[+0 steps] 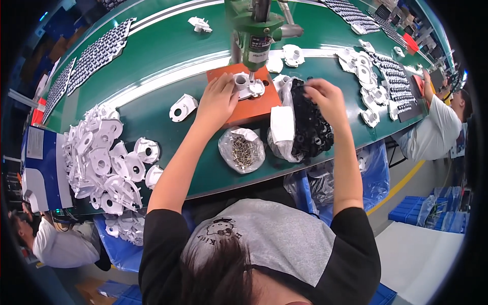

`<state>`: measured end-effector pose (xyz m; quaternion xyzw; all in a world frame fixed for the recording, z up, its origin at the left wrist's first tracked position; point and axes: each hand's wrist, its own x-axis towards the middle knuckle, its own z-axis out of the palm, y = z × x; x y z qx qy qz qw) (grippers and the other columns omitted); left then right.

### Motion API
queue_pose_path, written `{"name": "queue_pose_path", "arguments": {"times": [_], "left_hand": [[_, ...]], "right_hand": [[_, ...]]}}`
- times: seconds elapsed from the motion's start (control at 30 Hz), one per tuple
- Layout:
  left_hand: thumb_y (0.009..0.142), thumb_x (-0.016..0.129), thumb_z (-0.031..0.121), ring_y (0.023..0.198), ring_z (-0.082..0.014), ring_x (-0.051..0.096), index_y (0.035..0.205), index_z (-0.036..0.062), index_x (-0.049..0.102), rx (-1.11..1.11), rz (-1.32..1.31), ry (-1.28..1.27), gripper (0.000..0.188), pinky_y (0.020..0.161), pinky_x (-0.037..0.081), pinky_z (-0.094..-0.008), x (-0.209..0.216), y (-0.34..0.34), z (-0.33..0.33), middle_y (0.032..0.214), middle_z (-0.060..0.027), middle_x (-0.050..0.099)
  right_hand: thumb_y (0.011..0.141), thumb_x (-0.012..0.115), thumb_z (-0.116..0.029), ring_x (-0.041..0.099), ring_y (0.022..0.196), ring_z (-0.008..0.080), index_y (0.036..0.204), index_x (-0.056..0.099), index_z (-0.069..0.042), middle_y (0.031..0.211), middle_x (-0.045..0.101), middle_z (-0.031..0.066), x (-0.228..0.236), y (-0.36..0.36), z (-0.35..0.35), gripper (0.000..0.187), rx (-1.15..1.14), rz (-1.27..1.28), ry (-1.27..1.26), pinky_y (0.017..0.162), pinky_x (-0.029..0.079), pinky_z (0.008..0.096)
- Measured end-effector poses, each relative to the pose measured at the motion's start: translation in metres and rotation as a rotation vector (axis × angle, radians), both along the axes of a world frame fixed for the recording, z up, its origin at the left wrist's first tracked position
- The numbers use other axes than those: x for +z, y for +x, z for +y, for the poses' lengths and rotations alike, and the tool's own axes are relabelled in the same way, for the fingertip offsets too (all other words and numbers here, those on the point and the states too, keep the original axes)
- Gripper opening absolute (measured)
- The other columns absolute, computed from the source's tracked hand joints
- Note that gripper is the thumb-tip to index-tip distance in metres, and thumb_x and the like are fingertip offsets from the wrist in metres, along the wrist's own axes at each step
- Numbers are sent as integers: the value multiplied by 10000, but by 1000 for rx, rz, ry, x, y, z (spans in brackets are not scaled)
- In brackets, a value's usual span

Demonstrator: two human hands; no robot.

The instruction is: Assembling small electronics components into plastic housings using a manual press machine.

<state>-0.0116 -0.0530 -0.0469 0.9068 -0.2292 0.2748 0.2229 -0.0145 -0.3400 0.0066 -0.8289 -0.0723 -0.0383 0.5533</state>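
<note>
On an orange board (244, 113) sits a white plastic housing (249, 90) with a round collar. My left hand (219, 96) holds its left side, fingers bent against it. The tip of a green drill-press-like machine (254, 46) comes down onto the housing or just above it. To the right, my right hand (326, 99) is at the upper edge of a heap of small black parts (311, 127), fingertips drawn together. Whatever those fingertips pinch blends into the black heap. A clear bag of screws (244, 151) lies in front of the board.
White housings pile up (104, 162) at the left; one housing (183, 108) lies apart. More housings (366, 76) line the right. A white box (282, 124) stands beside the black heap. Trays of small parts (99, 56) lie far left. Other people (437, 124) sit at both sides.
</note>
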Motion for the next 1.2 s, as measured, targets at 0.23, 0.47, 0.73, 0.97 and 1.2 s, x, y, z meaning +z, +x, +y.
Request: {"name": "queue_pose_path", "arguments": {"times": [0.23, 0.47, 0.73, 0.97, 1.2], "left_hand": [[886, 516, 236, 1215, -252, 459, 1086, 9, 590, 18, 68, 212, 312, 1038, 313, -431, -3, -6, 14, 1240, -127, 547], [850, 544, 138, 1171, -297, 479, 1093, -19, 553, 10, 31, 144, 289, 1002, 367, -421, -4, -15, 10, 1185, -151, 553], [839, 544, 116, 1138, -314, 502, 1058, -35, 569, 4, 20, 41, 267, 975, 399, -409, -6, -16, 9, 1159, -163, 567], [842, 545, 131, 1131, -308, 511, 1048, -27, 583, -1, 12, 27, 262, 972, 403, -403, -6, -12, 6, 1149, -155, 581], [847, 540, 137, 1147, -304, 504, 1061, -7, 595, 31, 44, 49, 264, 995, 384, -406, -7, -15, 12, 1170, -150, 577]], "right_hand": [[769, 650, -179, 566, 945, 255, 912, 675, -29, 1018, 570, 147, -27, 71, 79, 208, 314, 65, 43, 842, 444, 340], [749, 673, -248, 446, 1131, 293, 1024, 654, -41, 1149, 512, 122, -55, 97, 88, 345, 426, 12, -220, 962, 378, 341], [774, 643, -91, 589, 876, 175, 966, 636, 2, 923, 640, 96, -21, 88, 89, 213, 566, 177, -123, 827, 451, 293], [748, 649, -115, 585, 888, 176, 946, 628, -36, 902, 626, 80, -26, 102, 91, 214, 537, 187, -312, 810, 446, 300], [717, 666, -267, 560, 775, 330, 656, 556, -32, 723, 576, 147, 0, 0, 115, 266, 177, -594, -915, 717, 434, 428]]}}
